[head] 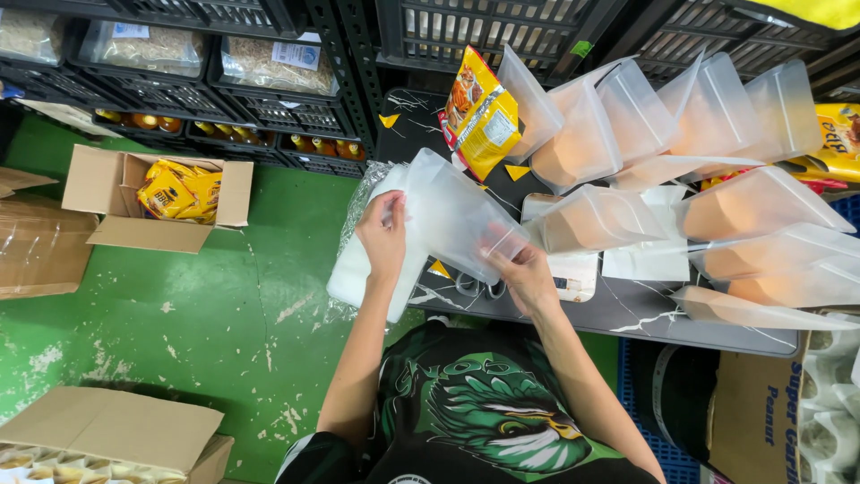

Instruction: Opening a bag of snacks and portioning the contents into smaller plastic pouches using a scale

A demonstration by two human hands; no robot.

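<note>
Single view, worn on your head, looking steeply down past your chest. Near range: your left hand (383, 235) and right hand (526, 276) sit mid-frame, over left end of dark bench (618, 309). Green floor (206, 314) fills left half, black crates (484, 31) line top edge.

Dark marble-look table (627, 309) w/ white veins: frosted stand-up pouches (752, 206) filled w/ brown stuff, yellow snack bag (479, 112), small scale (573, 273), yellow paper bits (518, 172). Green floor (224, 305): open cardboard boxes (107, 188).
</note>
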